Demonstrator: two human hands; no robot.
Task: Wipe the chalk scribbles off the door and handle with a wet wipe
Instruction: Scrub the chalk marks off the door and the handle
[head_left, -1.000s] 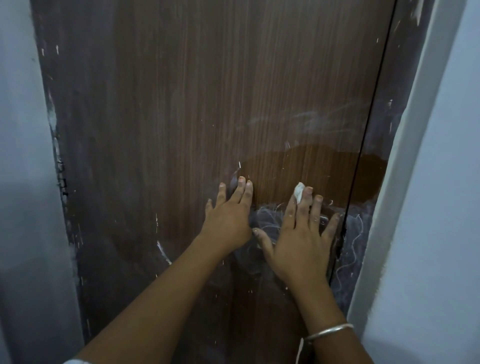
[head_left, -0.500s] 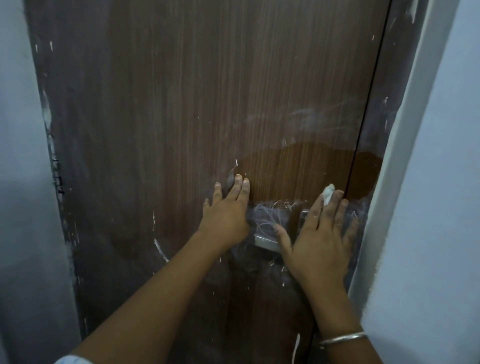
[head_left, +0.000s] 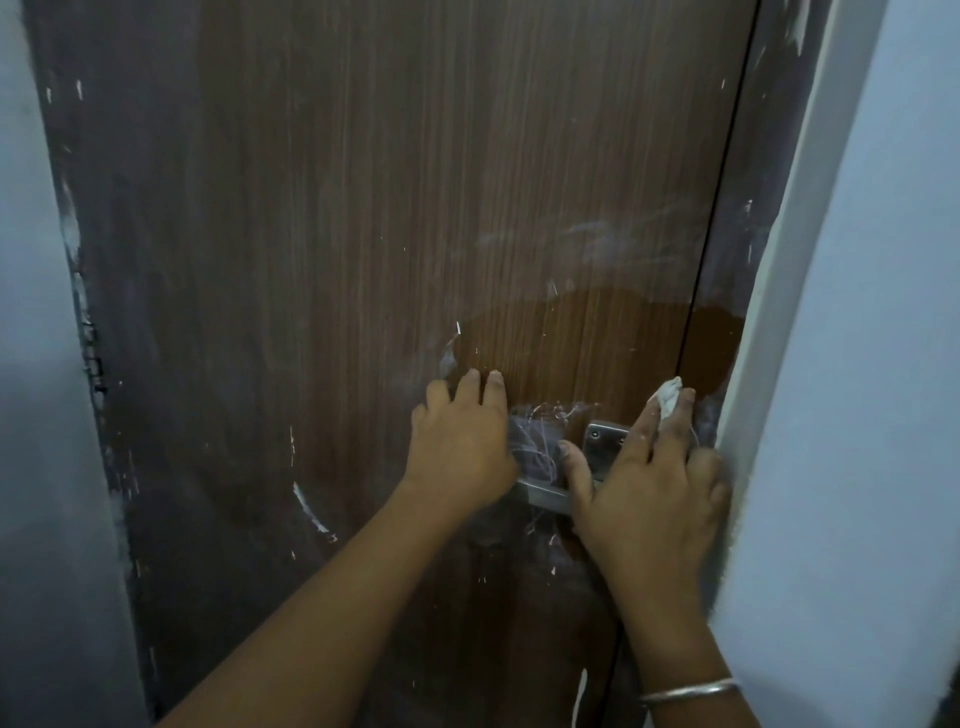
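- The door (head_left: 363, 234) is brown wood grain, and both hands lie flat against it near its right edge, at the height of the handle (head_left: 545, 496).
- The left hand (head_left: 460, 447) is spread open with its palm on the wood, just left of the handle. It holds nothing and seems to be bracing the door.
- The right hand (head_left: 649, 483) presses the wet wipe (head_left: 667, 397) against the door's right edge. The wipe is bunched between the first two fingers, with its white tip poking out above them, and the other fingers are splayed over the handle plate (head_left: 602, 441).
- Chalk scribbles (head_left: 535, 441) are thick between the two hands, around and below the handle. A fainter chalk haze (head_left: 597, 239) lies higher up, towards the right edge.
- A darker, damp-looking patch (head_left: 571, 343) just above the hands appears already wiped.
- The step in hand looks like wiping the strip by the right edge, beside the door frame (head_left: 779, 312).
- The next move calls for dragging the wipe leftwards over the plate and along the lever, pressing firmly into the scribbles between the hands. The left hand would have to shift clear of them.
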